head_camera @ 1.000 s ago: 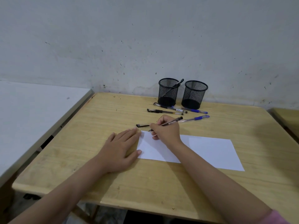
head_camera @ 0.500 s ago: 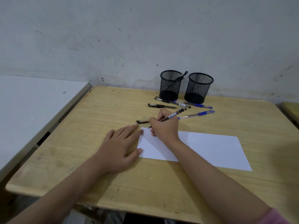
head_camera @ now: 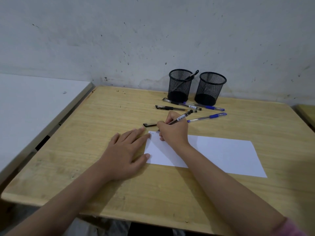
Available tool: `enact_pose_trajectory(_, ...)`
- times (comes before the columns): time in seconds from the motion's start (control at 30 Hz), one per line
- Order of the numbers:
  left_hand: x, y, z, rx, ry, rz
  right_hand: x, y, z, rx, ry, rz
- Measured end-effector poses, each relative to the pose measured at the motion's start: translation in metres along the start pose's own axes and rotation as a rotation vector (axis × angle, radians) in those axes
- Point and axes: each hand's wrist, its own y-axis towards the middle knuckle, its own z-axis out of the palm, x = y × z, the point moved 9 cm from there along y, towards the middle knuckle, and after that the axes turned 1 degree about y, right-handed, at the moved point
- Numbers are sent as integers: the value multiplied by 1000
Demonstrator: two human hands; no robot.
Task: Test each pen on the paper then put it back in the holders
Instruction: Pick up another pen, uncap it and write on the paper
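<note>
Two hands at work: our right hand [head_camera: 173, 129] pinches a clear-barrelled black pen [head_camera: 183, 117], tip on the near-left corner of the smooth white paper [head_camera: 221, 155], while our left hand [head_camera: 127, 150] lies flat, fingers straight, touching its edge. We judge the testing step under way; next we recap with the loose cap [head_camera: 150, 124] and drop it into a round black mesh holder [head_camera: 180, 85], where one pen stands already.

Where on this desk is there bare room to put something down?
Bare wood lies along the table's left side, between its edge and the left hand, along the front edge, and right of the paper. It is crowded before the two mesh holders, where loose pens lie beside the writing right hand.
</note>
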Motion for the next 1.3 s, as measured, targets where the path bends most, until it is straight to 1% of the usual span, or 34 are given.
enact_pose_trajectory(0.43,-1,0,-3,-16,-21,-5,3,-2,-3,-10,-6,3)
enact_pose_trajectory(0.67,-1,0,-3,-28,-11,-1,0,-1,-8,-60,-8,20)
enact_pose_trajectory(0.9,-1,0,-3,-23,-16,0,3,0,-7,-54,-24,-9)
enact_pose_trajectory(1.0,-1,0,-3,-19,-25,9,1,0,-9,-67,-5,20)
enact_pose_trajectory(1.1,-1,5,-9,-21,-40,40,-4,-1,-18,-136,84,76)
enact_pose_trajectory(1.17,-2,14,-21,-93,-47,59,-8,0,-23,-167,215,129)
enact_pose_trajectory(1.3,-3,39,-43,-312,-49,29,-10,1,-20,-137,418,157)
